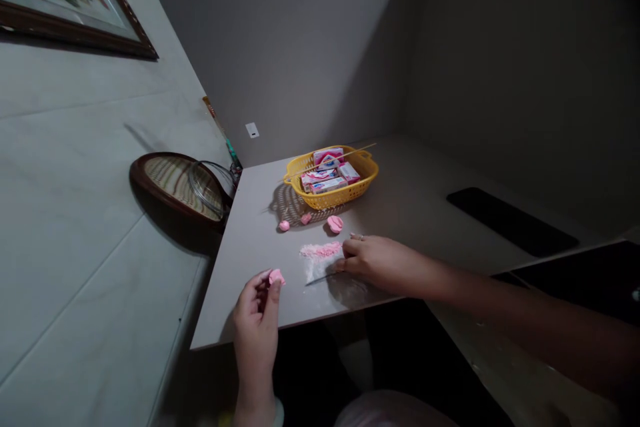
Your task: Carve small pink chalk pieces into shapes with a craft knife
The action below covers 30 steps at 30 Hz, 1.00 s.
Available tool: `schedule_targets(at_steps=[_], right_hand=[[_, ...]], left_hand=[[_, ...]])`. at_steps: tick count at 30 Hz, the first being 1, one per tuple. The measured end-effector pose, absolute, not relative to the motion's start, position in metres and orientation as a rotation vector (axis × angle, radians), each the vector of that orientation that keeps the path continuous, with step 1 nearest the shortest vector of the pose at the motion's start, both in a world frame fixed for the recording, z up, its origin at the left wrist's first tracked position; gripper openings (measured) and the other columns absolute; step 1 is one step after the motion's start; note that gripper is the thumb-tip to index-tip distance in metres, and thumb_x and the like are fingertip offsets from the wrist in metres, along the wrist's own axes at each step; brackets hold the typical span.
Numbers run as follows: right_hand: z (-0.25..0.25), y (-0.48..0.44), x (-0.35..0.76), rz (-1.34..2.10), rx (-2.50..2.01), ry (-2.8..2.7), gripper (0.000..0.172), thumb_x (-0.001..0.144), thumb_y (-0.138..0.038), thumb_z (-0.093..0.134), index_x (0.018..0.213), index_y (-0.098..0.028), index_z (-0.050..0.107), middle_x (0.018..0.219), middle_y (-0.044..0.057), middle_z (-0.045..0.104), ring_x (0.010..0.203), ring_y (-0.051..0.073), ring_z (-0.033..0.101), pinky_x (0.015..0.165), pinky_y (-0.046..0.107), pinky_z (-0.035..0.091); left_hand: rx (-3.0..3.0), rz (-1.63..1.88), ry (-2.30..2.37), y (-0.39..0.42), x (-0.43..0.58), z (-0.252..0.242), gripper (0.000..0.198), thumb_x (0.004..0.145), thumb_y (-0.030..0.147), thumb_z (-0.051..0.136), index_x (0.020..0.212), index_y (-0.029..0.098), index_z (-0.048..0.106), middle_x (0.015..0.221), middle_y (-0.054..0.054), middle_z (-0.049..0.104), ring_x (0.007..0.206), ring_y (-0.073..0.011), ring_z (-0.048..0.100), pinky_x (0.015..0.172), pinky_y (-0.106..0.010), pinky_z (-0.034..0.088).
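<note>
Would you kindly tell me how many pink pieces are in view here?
4. A pink piece, a second and a larger third lie on the tabletop before the yellow plastic basket; a fourth is in the left hand. Others could hide behind the basket.

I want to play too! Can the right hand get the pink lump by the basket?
Probably yes: the right hand rests close to the pink lump on the tabletop, and nothing seems to stand between them.
</note>
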State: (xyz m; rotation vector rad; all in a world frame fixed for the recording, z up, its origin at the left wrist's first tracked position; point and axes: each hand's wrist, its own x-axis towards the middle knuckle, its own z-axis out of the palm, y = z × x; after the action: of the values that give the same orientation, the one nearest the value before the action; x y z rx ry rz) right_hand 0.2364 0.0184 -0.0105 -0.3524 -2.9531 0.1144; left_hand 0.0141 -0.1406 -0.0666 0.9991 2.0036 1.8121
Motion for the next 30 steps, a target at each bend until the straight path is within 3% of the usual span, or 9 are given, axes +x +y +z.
schedule_targets(at_steps=[4,10,16,21,23,27,30], right_hand=[[-0.014,0.028,0.237,0.075,-0.533,-2.865,0.031,0.095,-0.011,0.054,0.115,-0.015,0.077,0.092,0.013,0.068,0.082,0.025,0.063,0.069,0.032,0.043],[0.001,0.007,0.275,0.210,-0.610,-2.652,0.043,0.098,-0.010,0.043,0.128,-0.021,0.072,0.095,0.011,0.067,0.081,0.022,0.065,0.067,0.031,0.049],[-0.019,-0.040,0.312,0.931,-0.810,-2.068,0.033,0.099,-0.042,0.052,0.124,-0.036,0.073,0.102,0.008,0.071,0.086,0.025,0.071,0.072,0.034,0.059],[-0.054,-0.070,0.313,1.555,-1.071,-1.730,0.051,0.087,-0.071,0.057,0.120,-0.036,0.077,0.097,0.008,0.077,0.070,0.026,0.071,0.070,0.043,0.062],[-0.060,-0.073,0.314,1.702,-1.108,-1.588,0.057,0.082,-0.075,0.061,0.121,-0.036,0.077,0.099,0.009,0.078,0.078,0.029,0.073,0.076,0.048,0.061],[-0.055,-0.073,0.320,1.808,-1.100,-1.347,0.056,0.073,-0.072,0.073,0.116,-0.036,0.079,0.126,0.011,0.074,0.113,0.037,0.068,0.094,0.052,0.056],[-0.047,-0.075,0.318,1.930,-1.045,-1.264,0.056,0.070,-0.069,0.078,0.115,-0.036,0.079,0.129,0.011,0.073,0.119,0.038,0.066,0.098,0.053,0.053]], left_hand=[[0.935,1.770,1.921,-0.144,0.015,-0.059,0.054,0.077,0.061,0.077,0.107,0.016,0.073,0.103,-0.013,0.078,0.095,-0.0244,0.075,0.088,-0.037,0.060],[0.875,1.677,1.754,-0.146,0.028,-0.046,0.060,0.073,0.057,0.082,0.116,0.016,0.071,0.109,-0.014,0.077,0.101,-0.0242,0.073,0.092,-0.036,0.058],[1.046,1.549,1.858,-0.140,0.046,-0.045,0.050,0.081,0.056,0.076,0.114,0.019,0.072,0.109,-0.012,0.076,0.091,-0.0209,0.072,0.079,-0.029,0.058],[1.371,1.353,2.182,-0.132,0.061,-0.044,0.038,0.091,0.052,0.066,0.114,0.022,0.072,0.095,-0.008,0.073,0.078,-0.0192,0.065,0.073,-0.030,0.055],[1.539,1.276,2.269,-0.128,0.064,-0.043,0.034,0.092,0.050,0.064,0.110,0.023,0.072,0.095,-0.008,0.072,0.081,-0.0217,0.065,0.077,-0.034,0.054],[1.816,1.098,2.238,-0.122,0.067,-0.040,0.022,0.097,0.044,0.060,0.100,0.024,0.070,0.099,-0.007,0.072,0.093,-0.0253,0.065,0.085,-0.039,0.052],[1.887,1.026,2.206,-0.121,0.068,-0.039,0.019,0.098,0.041,0.059,0.101,0.025,0.069,0.101,-0.006,0.072,0.098,-0.0253,0.064,0.089,-0.040,0.051]])
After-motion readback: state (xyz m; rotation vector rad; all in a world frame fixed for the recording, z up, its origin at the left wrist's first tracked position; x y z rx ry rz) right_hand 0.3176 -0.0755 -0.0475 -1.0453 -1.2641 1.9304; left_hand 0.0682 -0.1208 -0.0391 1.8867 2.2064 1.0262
